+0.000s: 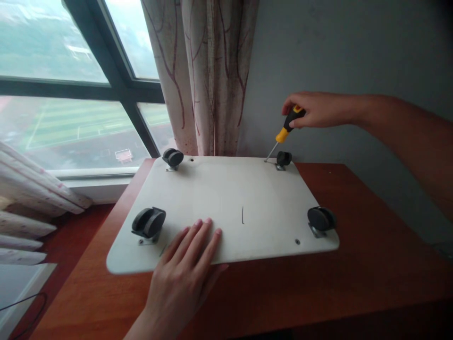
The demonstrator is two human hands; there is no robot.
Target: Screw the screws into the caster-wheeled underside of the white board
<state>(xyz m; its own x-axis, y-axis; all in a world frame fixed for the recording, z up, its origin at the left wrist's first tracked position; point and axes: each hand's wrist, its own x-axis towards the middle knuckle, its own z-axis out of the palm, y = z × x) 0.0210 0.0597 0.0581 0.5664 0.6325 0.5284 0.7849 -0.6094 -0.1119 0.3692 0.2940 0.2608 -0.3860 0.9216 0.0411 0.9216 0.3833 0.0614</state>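
A white board (219,193) with rounded corners lies on the table, a black caster wheel fixed near each corner. My left hand (187,264) rests flat on its near edge, fingers spread, beside the near-left caster (149,222). My right hand (300,108) grips a yellow and black screwdriver (286,126) by the handle. The tool slants down to the left, its tip at a screw hole (265,161) by the far-right caster (283,159). Another caster (172,157) stands at the far left, and one more (320,219) at the near right.
The reddish-brown wooden table (371,245) extends past the board on the right and in front. Behind it are a patterned curtain (212,75) and a grey wall (339,52). A dark-framed window (116,89) is at the left. A thin cable (44,302) hangs at the lower left.
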